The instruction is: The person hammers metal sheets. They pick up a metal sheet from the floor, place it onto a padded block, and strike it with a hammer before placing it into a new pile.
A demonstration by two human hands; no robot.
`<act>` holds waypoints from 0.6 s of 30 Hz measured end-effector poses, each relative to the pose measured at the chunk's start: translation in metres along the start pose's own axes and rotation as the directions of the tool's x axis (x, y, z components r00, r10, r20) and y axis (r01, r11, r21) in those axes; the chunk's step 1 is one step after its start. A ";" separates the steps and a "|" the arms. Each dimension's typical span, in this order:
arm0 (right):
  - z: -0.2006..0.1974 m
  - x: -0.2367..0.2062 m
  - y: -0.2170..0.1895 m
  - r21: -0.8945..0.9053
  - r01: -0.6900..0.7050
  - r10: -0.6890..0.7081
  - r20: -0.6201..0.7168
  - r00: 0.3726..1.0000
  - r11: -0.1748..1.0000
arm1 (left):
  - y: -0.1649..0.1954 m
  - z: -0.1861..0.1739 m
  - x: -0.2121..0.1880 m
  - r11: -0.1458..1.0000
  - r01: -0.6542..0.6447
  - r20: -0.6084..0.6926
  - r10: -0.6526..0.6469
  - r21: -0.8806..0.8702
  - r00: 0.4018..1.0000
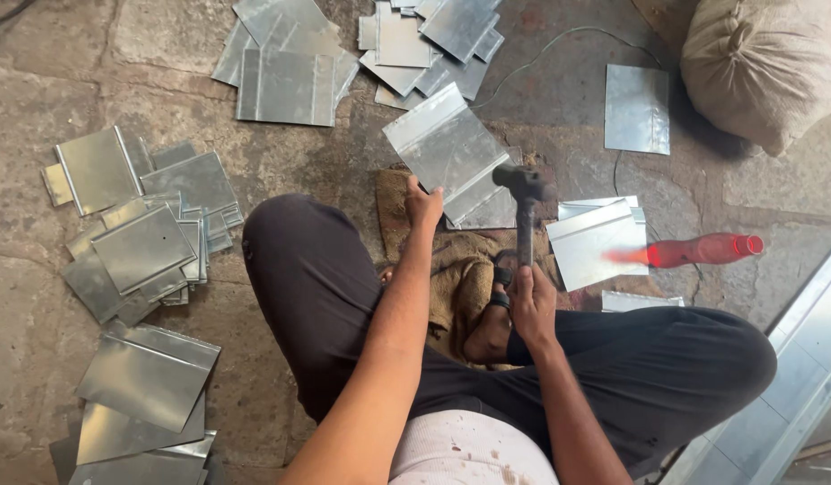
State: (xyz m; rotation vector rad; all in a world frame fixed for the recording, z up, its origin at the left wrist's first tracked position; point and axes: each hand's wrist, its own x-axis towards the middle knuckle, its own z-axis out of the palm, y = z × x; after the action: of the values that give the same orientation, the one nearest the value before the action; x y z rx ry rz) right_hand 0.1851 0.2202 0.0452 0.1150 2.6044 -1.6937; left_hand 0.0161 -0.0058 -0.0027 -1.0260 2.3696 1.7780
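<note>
Left hand [423, 205] pinches the near corner of a bent metal sheet [444, 148], which runs diagonally up and away from it. Right hand [532, 301] is wrapped tight round a hammer [525, 211], handle pointing straight out, head hovering just right of that sheet's lower edge, over the burlap pad [460, 278]. Cut sheet piles [146, 247] sit well off left, a red bottle [703, 249] off right.

sheet stacks [141, 247] left | bottle [703, 250] right | sack [764, 63] far right
</note>
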 end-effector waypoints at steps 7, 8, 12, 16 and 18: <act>0.024 0.000 0.023 -0.264 0.099 -0.070 0.118 0.991 0.960 | -0.003 0.005 -0.001 0.994 -0.102 -0.066 0.105 0.038 0.992; 0.026 0.004 0.019 -0.373 0.084 -0.033 0.142 0.989 0.924 | -0.001 0.004 -0.001 0.994 -0.105 -0.065 0.106 0.014 0.992; 0.015 0.007 0.002 -0.262 0.046 -0.026 0.079 0.997 0.964 | 0.000 -0.002 -0.005 0.998 -0.070 -0.028 0.070 0.000 0.997; 0.005 -0.010 -0.011 -0.076 0.129 -0.126 0.040 0.991 0.989 | -0.002 0.000 -0.010 0.999 -0.049 0.014 0.049 -0.011 0.999; 0.009 -0.014 -0.007 -0.093 0.174 -0.170 0.046 0.984 0.980 | -0.001 0.003 -0.008 0.999 -0.045 0.013 0.045 -0.021 0.999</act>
State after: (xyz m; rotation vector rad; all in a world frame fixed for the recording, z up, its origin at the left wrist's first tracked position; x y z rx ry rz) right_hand 0.1985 0.2084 0.0485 -0.1477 2.7328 -1.5957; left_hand 0.0218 0.0010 -0.0016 -0.9669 2.3904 1.8220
